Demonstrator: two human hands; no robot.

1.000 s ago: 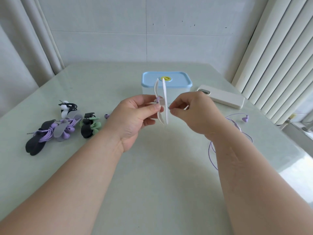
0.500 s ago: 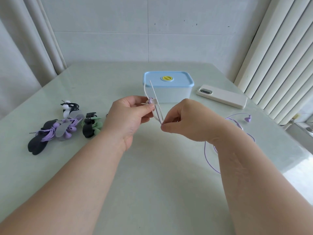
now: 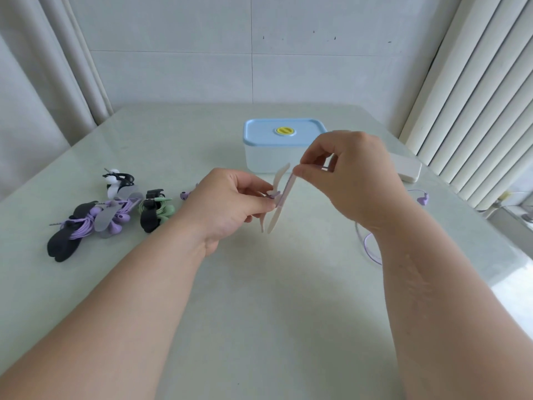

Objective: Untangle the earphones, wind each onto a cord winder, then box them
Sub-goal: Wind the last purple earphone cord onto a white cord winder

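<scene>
**Two hands pinching a pale cord winder above a table**

Head view: Two bare forearms reached in from the bottom edge and met above a pale green table [image 3: 259, 313]. The left hand [image 3: 230, 203] pinched the middle of a pale cord winder [image 3: 277, 197]. Its thumb and forefinger closed on the winder where a small purple piece showed. The right hand [image 3: 349, 180] pinched the top end of one of the winder's two thin flaps between thumb and forefinger, with its other fingers curled.

The winder was held tilted in the air, in front of a closed box [image 3: 259, 157] with a light blue lid and a yellow centre button. A loose purple earphone cable [image 3: 370, 249] lay on the table under the right forearm, with one purple earbud [image 3: 422, 199] farther right.

At the left, three wound bundles lay close together:
- purple earphones on a black winder [image 3: 83, 226]
- green earphones on a black winder [image 3: 157, 212]
- a white-and-black bundle [image 3: 116, 180]

A white phone [image 3: 406, 168] lay behind the right hand, beside the box.
</scene>
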